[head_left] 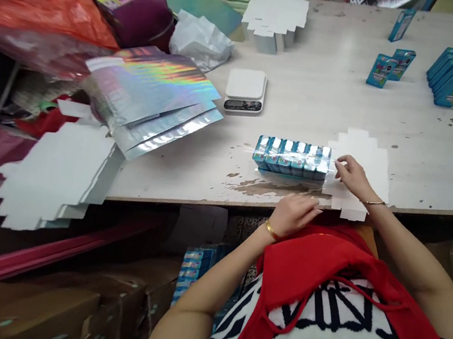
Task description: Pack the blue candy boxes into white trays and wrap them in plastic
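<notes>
A row of small blue boxes [291, 159] stands near the table's front edge, with shiny clear film around it. My right hand [353, 177] is at the row's right end, its fingers bent and drawn together close to the film; whether they pinch it is too small to see. Under that hand lies a flat white cardboard blank [366, 157] with notched edges. My left hand [293, 214] rests at the table edge in front of the boxes, palm down, fingers stretched out and holding nothing.
A white digital scale [245, 89] stands behind the boxes. More blue boxes [451, 79] are at the back right. White blanks are stacked at the back [277, 14] and front left [59, 166]. Silver iridescent pouches [155, 101] lie at left.
</notes>
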`<state>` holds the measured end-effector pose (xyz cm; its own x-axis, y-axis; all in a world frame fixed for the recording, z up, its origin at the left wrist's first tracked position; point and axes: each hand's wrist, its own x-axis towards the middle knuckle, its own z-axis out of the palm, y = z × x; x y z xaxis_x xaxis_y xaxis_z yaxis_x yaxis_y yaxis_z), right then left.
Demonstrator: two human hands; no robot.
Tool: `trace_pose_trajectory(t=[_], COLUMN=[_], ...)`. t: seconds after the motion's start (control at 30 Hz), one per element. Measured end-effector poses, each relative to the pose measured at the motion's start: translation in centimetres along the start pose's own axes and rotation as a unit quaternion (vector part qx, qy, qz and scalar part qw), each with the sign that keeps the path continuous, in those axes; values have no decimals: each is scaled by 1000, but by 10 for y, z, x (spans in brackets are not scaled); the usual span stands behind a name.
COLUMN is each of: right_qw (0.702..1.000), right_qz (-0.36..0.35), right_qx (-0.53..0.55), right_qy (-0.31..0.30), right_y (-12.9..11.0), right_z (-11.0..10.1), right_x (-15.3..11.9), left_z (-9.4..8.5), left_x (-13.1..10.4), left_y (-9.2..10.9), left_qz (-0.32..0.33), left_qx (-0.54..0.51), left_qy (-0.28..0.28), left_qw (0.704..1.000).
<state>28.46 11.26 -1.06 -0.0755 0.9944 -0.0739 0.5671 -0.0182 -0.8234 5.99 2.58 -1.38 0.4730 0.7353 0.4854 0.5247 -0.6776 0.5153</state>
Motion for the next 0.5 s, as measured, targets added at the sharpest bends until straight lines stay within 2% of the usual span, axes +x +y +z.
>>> trace_pose_trajectory(t=[0.03,0.1,0.17,0.2,0.27,0.37,0.43,0.5], right_qw=[999,990,982,980,977,967,960,957], right_qz=[24,63,77,74,58,51,53,56], right_qx=[43,113,152,163,188,234,254,266], right_qy=[16,53,79,85,83,89,102,103], right_y=[2,4,0,-4,-13,-23,-24,-21], right_z=[-3,-4,2,7,18,34,40,41], right_x=[4,5,2,0,1,7,10,11], left_z=[-5,-23,-42,-49,-55,-49,-43,-38], left_x=[4,8,9,9,11,11,9,5], left_y=[-7,-31,-67,-86,-120,-147,-149,-145], left_qz=[-19,-112,-234,-286,-373,-448,-444,-418], left_qx=[-17,-24,-24,-47,-157,-339,-384,-382], left_qy=[35,165,301,335,338,265,234,231], left_qw=[999,980,924,897,850,784,775,791])
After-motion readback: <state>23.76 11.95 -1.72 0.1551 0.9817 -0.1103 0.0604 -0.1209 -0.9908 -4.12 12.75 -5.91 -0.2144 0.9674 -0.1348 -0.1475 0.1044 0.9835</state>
